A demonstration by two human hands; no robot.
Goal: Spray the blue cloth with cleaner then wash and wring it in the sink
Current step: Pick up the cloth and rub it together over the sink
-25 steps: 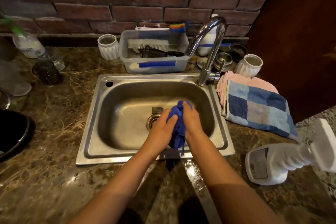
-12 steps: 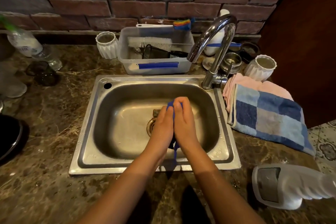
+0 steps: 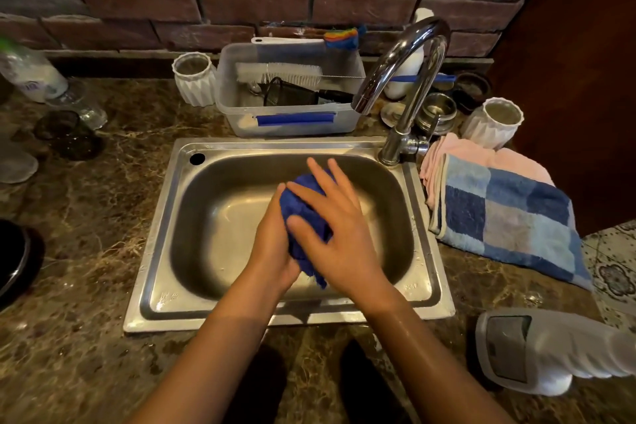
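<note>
Brick wall behind, brown marble counter (image 3: 86, 320) carrying a stainless sink (image 3: 161, 251) set at mid-counter.

Blue cloth (image 3: 303, 213) is bunched into a wad over the sink basin, held above the floor of the bowl, sandwiched between both hands. Left hand (image 3: 275, 244) cups it from the left side, fingers curled onto the wad. Right hand (image 3: 340, 237) lies over the top and right of it, fingers straight and spread, thumb pressing on the cloth's near face, so a flat press rather than a clench. Reads as palm-to-palm rubbing, i.e. the wash step; holding it over the bowl keeps drips in the sink. Right forearm looks wet.

Faucet (image 3: 409, 79) stands at the sink's back right corner, spout aimed into the basin; no stream visible. Wringing probably still to come, since the cloth is balled up, not twisted.

White spray bottle (image 3: 537, 354) lies on its side at the counter's front right, parked within reach, which suggests the spray step is done.

Checked blue towel (image 3: 506, 217) sits on a pink cloth (image 3: 481, 158) just right of the sink. Clear plastic bin (image 3: 292, 120) with a brush (image 3: 278, 72) inside sits at the sink's back edge, white ribbed cups (image 3: 192, 79) on either side. Plastic bottle (image 3: 34, 76) lies at the counter's back left.
</note>
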